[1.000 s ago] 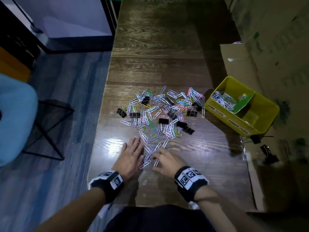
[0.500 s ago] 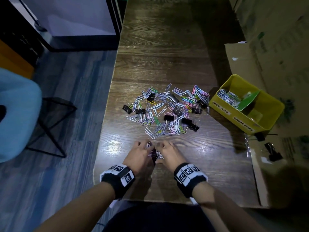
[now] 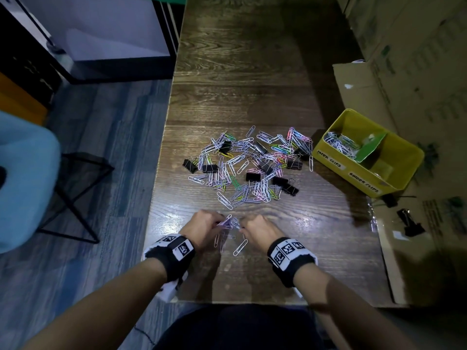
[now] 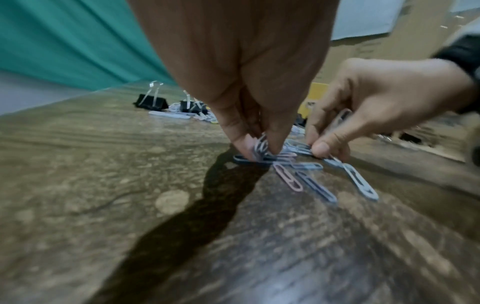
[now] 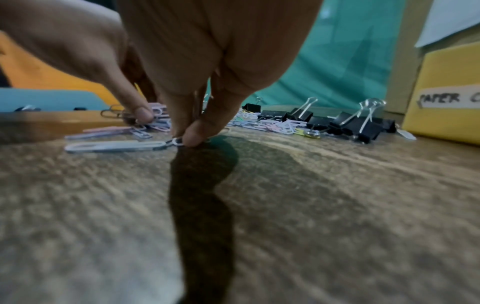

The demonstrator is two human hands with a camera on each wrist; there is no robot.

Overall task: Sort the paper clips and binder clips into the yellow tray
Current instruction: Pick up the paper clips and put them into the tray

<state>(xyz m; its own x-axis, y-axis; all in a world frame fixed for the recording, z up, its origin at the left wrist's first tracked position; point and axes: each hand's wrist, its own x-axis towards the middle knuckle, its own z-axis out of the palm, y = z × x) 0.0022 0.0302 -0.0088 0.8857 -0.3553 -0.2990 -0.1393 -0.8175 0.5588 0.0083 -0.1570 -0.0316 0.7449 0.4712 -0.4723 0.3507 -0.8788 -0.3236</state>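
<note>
A spread of coloured paper clips (image 3: 242, 170) mixed with black binder clips (image 3: 253, 176) covers the middle of the wooden table (image 3: 252, 72). Near the front edge, my left hand (image 3: 206, 224) pinches a small bunch of paper clips (image 4: 261, 148) between thumb and fingertips. My right hand (image 3: 257, 227) pinches other paper clips (image 4: 335, 121) beside it, thumb tip down on the wood (image 5: 192, 137). Loose paper clips (image 3: 240, 246) lie under and between both hands. The yellow tray (image 3: 409, 157) sits at the right, with paper clips (image 3: 340, 145) in its left compartment behind a green divider (image 3: 371, 147).
Cardboard boxes (image 3: 404, 59) line the right side behind the tray. A black binder clip (image 3: 410, 227) lies on the cardboard flap right of the table. A blue chair (image 3: 22, 178) and floor are to the left of the table's edge.
Both hands went from lying flat beside the pile to curling and drawing a small group of paper clips toward the front edge, now pinching them up.
</note>
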